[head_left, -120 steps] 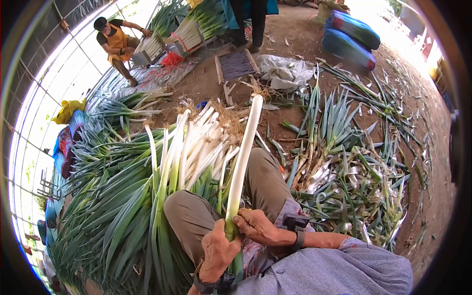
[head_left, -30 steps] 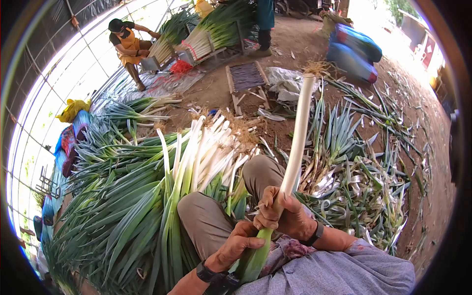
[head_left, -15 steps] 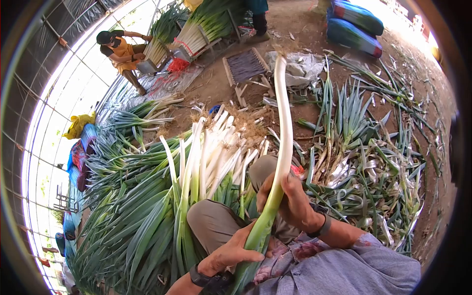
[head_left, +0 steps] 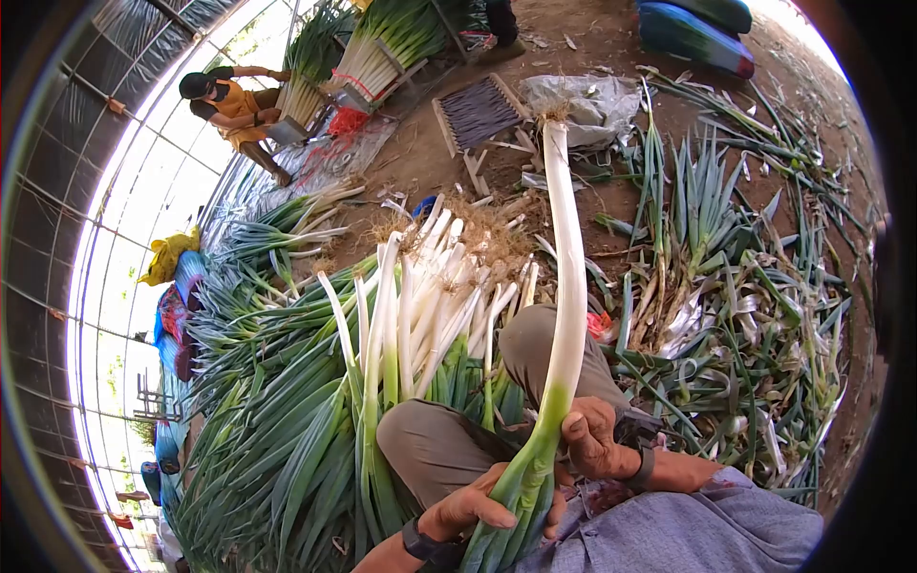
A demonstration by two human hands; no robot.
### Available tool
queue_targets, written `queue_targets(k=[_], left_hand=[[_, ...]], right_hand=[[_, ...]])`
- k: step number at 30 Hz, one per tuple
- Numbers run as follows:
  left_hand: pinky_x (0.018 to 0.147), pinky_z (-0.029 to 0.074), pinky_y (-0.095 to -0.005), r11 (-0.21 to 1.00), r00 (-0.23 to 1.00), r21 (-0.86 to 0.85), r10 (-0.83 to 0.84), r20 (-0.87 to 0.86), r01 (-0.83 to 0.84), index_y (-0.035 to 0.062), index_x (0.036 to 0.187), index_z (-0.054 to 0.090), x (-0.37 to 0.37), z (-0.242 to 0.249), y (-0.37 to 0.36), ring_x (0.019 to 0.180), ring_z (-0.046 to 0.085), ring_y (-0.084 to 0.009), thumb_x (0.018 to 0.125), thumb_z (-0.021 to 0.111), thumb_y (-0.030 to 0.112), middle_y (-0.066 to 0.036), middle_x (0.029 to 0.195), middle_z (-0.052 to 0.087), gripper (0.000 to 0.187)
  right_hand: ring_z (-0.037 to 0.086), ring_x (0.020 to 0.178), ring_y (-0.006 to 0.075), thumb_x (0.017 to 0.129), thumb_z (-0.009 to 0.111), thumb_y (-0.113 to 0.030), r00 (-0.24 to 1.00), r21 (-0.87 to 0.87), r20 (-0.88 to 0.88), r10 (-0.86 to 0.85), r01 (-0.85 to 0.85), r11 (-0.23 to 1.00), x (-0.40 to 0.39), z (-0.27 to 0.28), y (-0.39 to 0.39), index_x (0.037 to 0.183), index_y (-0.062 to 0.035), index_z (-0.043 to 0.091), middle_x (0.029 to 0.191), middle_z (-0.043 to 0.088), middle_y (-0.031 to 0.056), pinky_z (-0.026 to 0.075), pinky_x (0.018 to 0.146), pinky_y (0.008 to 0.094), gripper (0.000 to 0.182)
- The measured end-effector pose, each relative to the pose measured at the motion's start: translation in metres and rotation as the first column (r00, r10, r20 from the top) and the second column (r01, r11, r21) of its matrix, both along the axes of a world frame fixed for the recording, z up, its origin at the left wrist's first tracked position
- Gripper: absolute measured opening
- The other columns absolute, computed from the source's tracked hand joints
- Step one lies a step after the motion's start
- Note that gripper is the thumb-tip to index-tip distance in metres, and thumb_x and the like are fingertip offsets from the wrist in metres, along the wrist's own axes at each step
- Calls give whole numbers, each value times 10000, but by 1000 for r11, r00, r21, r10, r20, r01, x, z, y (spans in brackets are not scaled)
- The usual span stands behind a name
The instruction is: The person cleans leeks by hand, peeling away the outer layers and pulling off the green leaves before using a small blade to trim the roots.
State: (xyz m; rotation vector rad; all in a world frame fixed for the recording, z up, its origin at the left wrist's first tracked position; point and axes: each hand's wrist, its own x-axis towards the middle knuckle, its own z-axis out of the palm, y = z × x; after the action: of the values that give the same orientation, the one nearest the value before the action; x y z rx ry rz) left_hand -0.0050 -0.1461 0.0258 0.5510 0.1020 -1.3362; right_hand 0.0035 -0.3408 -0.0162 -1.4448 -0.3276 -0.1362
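Note:
One long leek (head_left: 565,286) stands nearly upright in front of me, its roots at the top and white stem bare. Low on the green part, my left hand (head_left: 485,504) is wrapped round it. My right hand (head_left: 594,439) is beside the stem where white turns green, fingers curled; part of them is hidden behind the leek, so its hold is unclear. A large pile of leeks (head_left: 277,430) lies to the left of my knees, white ends and roots pointing up and away.
Stripped leaves (head_left: 745,353) cover the ground at right. A person (head_left: 234,110) bends by crated leeks (head_left: 387,57) at upper left. Another person's leg (head_left: 501,24) shows at the top. A small wooden frame (head_left: 478,115), plastic sheet (head_left: 585,107) and wrapped bundles (head_left: 693,38) lie farther off.
My right hand has slid down the leek toward my left hand, and its grip looks looser. The leek stands a little more upright, and the view has shifted slightly.

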Motion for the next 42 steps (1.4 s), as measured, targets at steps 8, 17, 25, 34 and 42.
queue_targets(k=[8, 17, 25, 34, 42], left_hand=[[821, 479, -391, 992, 987, 112, 44, 154, -62, -36, 1297, 412, 1, 27, -3, 880, 599, -293, 593, 704, 210, -212, 972, 591, 801], [681, 537, -330, 575, 861, 700, 17, 508, -424, -51, 1194, 456, 12, 70, 76, 743, 664, -234, 641, 687, 74, -145, 843, 645, 613], [822, 491, -432, -204, 595, 798, -772, 225, -567, -52, 1147, 443, 39, 16, 170, 908, 622, -402, 700, 683, 171, -262, 951, 625, 554], [893, 450, -442, -92, 603, 838, -737, 306, -537, -20, 1381, 270, 27, -59, 204, 1005, 593, -428, 730, 667, 177, -269, 1101, 602, 787], [973, 402, -391, -147, 681, 778, -598, 423, -611, 28, 1445, 277, 33, -57, 200, 1111, 535, -340, 704, 652, 62, -223, 1235, 531, 832]], right_hand=[[536, 547, 225, 917, 518, -83, 929, -75, 331, -166, 202, 976, -9, 1, 5, 1026, 7, 542, 735, 572, 104, 402, 477, 323, 144], [456, 530, 198, 928, 459, -72, 880, -224, 139, -454, 475, 851, 12, -41, -71, 762, -33, 516, 681, 497, 79, 356, 493, 332, 180], [436, 575, 249, 934, 520, -152, 763, -697, 161, -627, 537, 475, -35, -203, -206, 777, -16, 462, 639, 435, 112, 355, 555, 397, 216], [566, 786, 430, 807, 581, -160, 799, -955, -205, -566, -37, 294, -93, -246, -262, 923, -39, 498, 783, 567, 213, 439, 671, 504, 188], [562, 685, 423, 797, 567, -241, 827, -909, -264, -497, -41, 415, 10, -282, -217, 735, 30, 521, 736, 557, 248, 437, 614, 497, 282]])
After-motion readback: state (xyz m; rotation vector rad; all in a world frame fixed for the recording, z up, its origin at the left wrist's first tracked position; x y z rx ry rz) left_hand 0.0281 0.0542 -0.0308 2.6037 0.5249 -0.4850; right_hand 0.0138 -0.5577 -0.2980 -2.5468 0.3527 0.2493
